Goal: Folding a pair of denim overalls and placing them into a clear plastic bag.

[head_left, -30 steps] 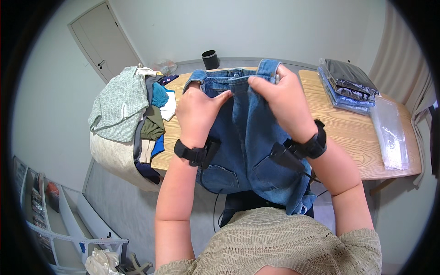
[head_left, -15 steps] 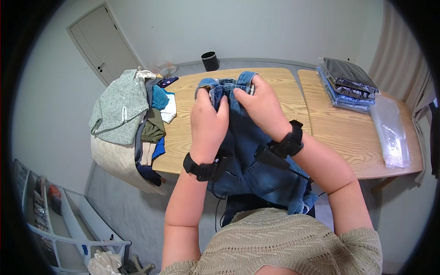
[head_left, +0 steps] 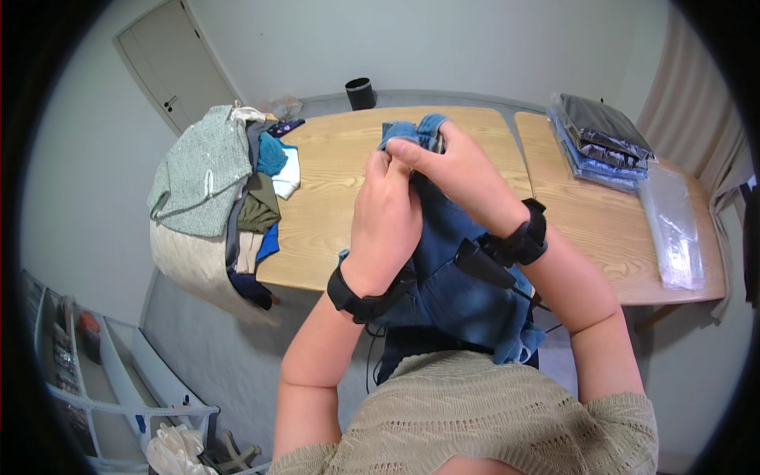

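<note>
A blue denim garment [head_left: 459, 297], apparently jeans, hangs from my two hands over the near edge of the table and down to my lap. My left hand [head_left: 385, 218] is closed on its gathered top edge, with the fingertips tucked into the denim. Close beside it, my right hand [head_left: 455, 178] grips the same edge, thumb lying over the cloth near the left fingers. Both wrists wear black straps with small devices. The folds between my hands hide parts of the fingers.
Loose clothes, with a grey-green knit sweater [head_left: 207, 170] on top, lie at the table's left end. On the right table [head_left: 586, 237] are a stack of bagged folded garments [head_left: 602, 142] and clear plastic bags [head_left: 671, 229]. A black bin [head_left: 360, 95] stands beyond; shelving [head_left: 119, 372] is lower left.
My left hand has moved right, toward my right hand, bringing the two sides of the garment's top edge together. The denim opening between them has narrowed.
</note>
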Demonstrator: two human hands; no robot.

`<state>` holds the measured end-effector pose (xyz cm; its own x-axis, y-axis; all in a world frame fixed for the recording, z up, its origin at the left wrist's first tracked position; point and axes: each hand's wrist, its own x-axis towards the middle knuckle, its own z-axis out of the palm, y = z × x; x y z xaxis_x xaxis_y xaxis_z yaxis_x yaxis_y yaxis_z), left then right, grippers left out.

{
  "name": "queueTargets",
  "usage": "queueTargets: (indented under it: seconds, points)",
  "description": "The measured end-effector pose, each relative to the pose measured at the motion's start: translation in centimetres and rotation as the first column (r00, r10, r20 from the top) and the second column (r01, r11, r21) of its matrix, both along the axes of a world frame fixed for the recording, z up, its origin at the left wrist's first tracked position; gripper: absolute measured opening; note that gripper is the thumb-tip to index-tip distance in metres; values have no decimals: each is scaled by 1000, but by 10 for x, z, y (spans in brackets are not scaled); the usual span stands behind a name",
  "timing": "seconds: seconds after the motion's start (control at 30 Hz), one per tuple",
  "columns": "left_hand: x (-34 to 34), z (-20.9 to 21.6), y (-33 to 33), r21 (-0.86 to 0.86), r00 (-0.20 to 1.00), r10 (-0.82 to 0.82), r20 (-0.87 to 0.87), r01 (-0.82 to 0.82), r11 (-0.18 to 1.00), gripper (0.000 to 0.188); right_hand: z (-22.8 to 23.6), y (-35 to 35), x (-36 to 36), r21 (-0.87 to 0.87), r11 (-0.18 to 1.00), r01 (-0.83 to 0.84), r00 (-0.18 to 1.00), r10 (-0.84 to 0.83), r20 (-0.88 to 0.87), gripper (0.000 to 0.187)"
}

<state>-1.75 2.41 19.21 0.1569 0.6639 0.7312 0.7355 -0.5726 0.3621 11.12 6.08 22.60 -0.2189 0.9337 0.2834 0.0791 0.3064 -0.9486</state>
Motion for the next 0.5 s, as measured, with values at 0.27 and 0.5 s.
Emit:
queueTargets:
  seconds: [0.27,0.5]
  points:
    - [-57,-19,-23,-288,861,-343,376,460,840,61,-3,13,35,62,995,-78,997,77,4,18]
    - [-117,-97,-54,-628,840,-24,542,423,653,84,99,39,79,790,340,-510,785,-193,589,34]
